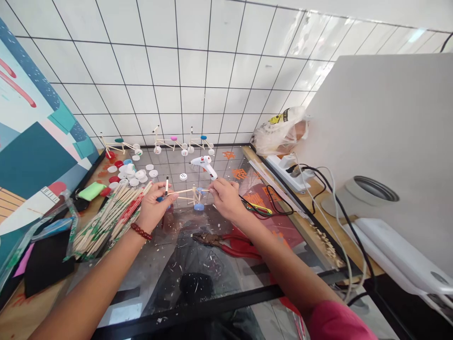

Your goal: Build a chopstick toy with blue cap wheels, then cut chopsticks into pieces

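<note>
My left hand and my right hand pinch the two ends of a small frame of wooden sticks held above the glass table. A blue bottle cap hangs at the frame's lower middle. A short black-tipped stick stands upright at my left fingers. Both hands are closed on the frame. A white glue gun lies just behind my right hand. Red-handled pliers lie on the glass below my hands.
A bundle of wrapped chopsticks lies at the left, beside several white and red bottle caps. Three small stick-and-cap bicycles stand along the tiled wall. At the right are a power strip, black and white cables and a plastic bag.
</note>
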A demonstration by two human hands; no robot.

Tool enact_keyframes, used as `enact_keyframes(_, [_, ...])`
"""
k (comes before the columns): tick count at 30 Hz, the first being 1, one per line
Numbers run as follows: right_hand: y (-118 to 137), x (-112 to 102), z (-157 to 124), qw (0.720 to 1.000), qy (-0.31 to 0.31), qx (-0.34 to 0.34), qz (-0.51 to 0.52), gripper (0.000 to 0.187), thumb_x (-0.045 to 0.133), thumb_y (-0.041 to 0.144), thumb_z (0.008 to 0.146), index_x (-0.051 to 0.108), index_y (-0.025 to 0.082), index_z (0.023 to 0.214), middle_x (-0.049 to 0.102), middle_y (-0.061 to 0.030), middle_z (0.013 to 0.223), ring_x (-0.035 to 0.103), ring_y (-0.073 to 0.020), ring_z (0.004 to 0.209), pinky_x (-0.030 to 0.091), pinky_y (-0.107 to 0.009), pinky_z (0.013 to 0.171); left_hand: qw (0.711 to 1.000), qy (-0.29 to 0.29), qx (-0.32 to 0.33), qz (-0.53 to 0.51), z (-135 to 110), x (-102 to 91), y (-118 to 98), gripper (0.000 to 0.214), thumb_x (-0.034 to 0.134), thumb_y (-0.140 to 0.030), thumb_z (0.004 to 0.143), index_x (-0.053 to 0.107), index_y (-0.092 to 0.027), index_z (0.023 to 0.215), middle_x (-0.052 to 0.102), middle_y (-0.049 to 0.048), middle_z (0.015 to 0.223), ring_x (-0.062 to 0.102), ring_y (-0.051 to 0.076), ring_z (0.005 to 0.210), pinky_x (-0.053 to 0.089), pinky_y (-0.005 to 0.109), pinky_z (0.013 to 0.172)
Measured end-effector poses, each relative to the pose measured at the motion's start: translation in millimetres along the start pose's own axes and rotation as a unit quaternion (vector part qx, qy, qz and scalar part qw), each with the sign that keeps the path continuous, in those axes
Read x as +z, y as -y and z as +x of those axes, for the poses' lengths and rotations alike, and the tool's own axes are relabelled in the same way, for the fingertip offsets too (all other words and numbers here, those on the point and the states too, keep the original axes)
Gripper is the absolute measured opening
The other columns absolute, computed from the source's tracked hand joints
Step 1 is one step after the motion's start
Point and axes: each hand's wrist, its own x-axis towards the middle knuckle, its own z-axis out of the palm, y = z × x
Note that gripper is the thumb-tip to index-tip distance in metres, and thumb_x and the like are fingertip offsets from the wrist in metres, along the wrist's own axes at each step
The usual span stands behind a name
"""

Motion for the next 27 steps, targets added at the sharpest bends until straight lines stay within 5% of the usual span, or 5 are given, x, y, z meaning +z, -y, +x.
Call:
enact_keyframes(10, [-35.7,-23.2,-26.9,0.991,0.049,0.062,-0.108,0.018,0.053,0.015,0.090,0.070,0.020,0.085,0.072,-0.0083,0.099,0.060,-0.0240,0.096,0.030,-0.041,0.086,1.000,-0.005,0.025,0.016,2.1,-4.6,-2.5,0.024,0.071,-0.044,0.076,0.074,-0.020,0.077,0.065,0.0083,0.108,0.062,0.024,0.100,0.050,0.036,0.087])
enact_keyframes(19, [-35.4,-22.5,-56.8,0.984,0.039,0.104,-0.142,0.012,0.058,0.020,0.089,0.068,0.018,0.083,0.070,-0.0069,0.096,0.062,-0.0253,0.096,0.031,-0.043,0.088,0.999,-0.006,0.035,0.028,1.1,-10.4,-6.2,0.027,0.070,-0.045,0.075,0.075,-0.019,0.081,0.065,0.0089,0.108,0.062,0.025,0.101,0.051,0.034,0.085])
enact_keyframes(23, [-27.4,-22.8,-51.7,0.993,0.008,0.068,-0.099,0.008,0.067,0.026,0.086,0.065,0.019,0.084,0.069,-0.0056,0.093,0.062,-0.0245,0.092,0.035,-0.040,0.086,0.998,-0.010,0.047,0.027,1.2,-10.0,-2.8,0.028,0.069,-0.047,0.075,0.075,-0.021,0.082,0.066,0.0080,0.106,0.063,0.024,0.098,0.050,0.037,0.092])
enact_keyframes(27, [-7.2,-10.0,-27.9,0.997,-0.040,-0.025,0.054,0.014,0.071,0.024,0.082,0.058,0.021,0.077,0.065,-0.0031,0.085,0.062,-0.0203,0.086,0.044,-0.031,0.079,0.998,-0.013,0.052,0.027,1.8,-8.5,3.1,0.029,0.068,-0.049,0.075,0.075,-0.021,0.081,0.066,0.0077,0.105,0.061,0.022,0.089,0.051,0.036,0.085])
